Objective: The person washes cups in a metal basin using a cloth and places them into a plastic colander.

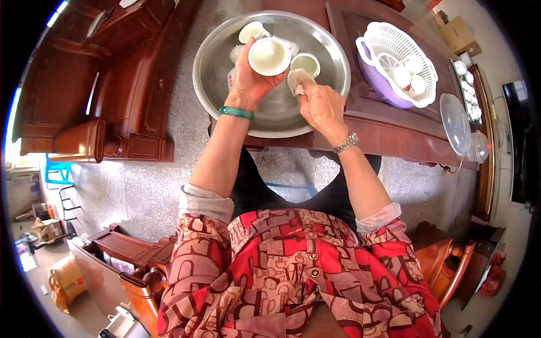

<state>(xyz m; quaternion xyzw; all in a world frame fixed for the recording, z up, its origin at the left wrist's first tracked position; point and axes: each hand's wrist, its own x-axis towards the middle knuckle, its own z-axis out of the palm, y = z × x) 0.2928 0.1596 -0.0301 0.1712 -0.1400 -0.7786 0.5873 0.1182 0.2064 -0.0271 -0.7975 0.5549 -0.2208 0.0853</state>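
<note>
My left hand (246, 81), with a green bangle on its wrist, grips a white cup (270, 56) whose open mouth faces up at me. Between the closed fingers of my right hand (324, 108) is a pale crumpled cloth (297, 83), just right of that cup. Both hands are over a wide metal basin (201, 79). Inside it are more white cups, one lying tilted (252, 31) beyond my left hand and another (307, 63) behind the cloth. Part of the basin's contents is hidden by my hands.
Right of the basin, a white colander (424, 62) sits in a purple basket (378, 84) with several white cups. A clear lid (455, 121) stands by the table's (389, 132) right end. A tray of small cups (469, 93) lies beyond. Dark wooden furniture (141, 73) stands at left.
</note>
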